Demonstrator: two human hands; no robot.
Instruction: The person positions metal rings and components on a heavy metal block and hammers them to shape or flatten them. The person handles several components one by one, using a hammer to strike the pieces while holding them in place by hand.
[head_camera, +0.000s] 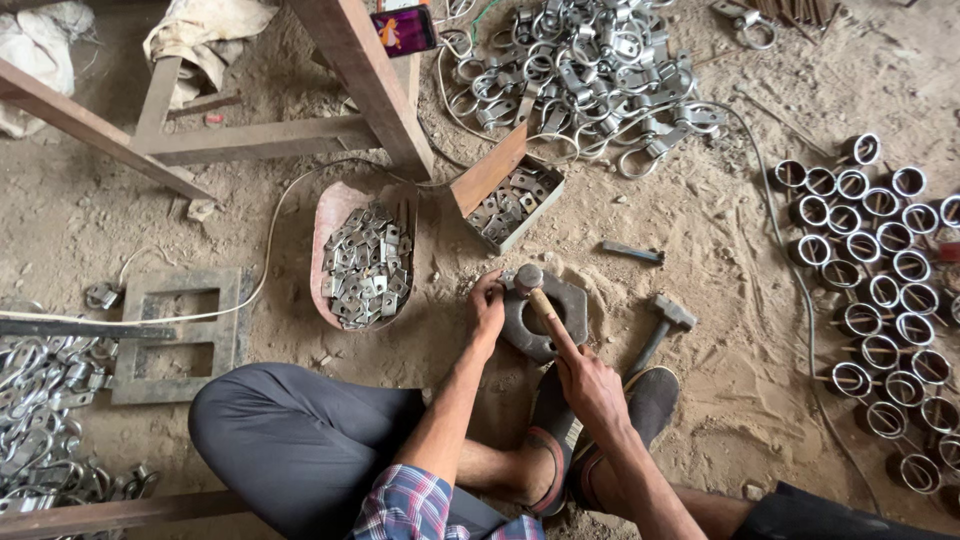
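Two bare hands work over a thick steel block (545, 318) sunk in the sandy workshop floor (720, 260), directly in front of a seated person's sandalled feet. The left hand (488, 306) presses down at the block's near-left edge, fingers bunched together on something too small to make out, while the right hand (590, 385) is clamped around the wooden handle of a hammer (540, 295), whose head rests on the block just beyond the left fingertips. The hammer looks rigid and head-heavy, best gripped low on the handle as it is here; the block appears far too heavy to shift with the fingers and seems to serve as an anvil. A second hammer (662, 325) lies idle in the sand just right of the right hand. Up and to the left of the left fingers, a shallow reddish pan (335, 215) holds a heap of small flat metal plates (366, 265), light, stiff and probably sharp-edged. Straight beyond the fingers, an open cardboard box (540, 215) holds more of the same. Farther off, a pile of bent metal clamps (580, 70) sprawls, and rows of steel rings (880, 290) stand on end to the right.
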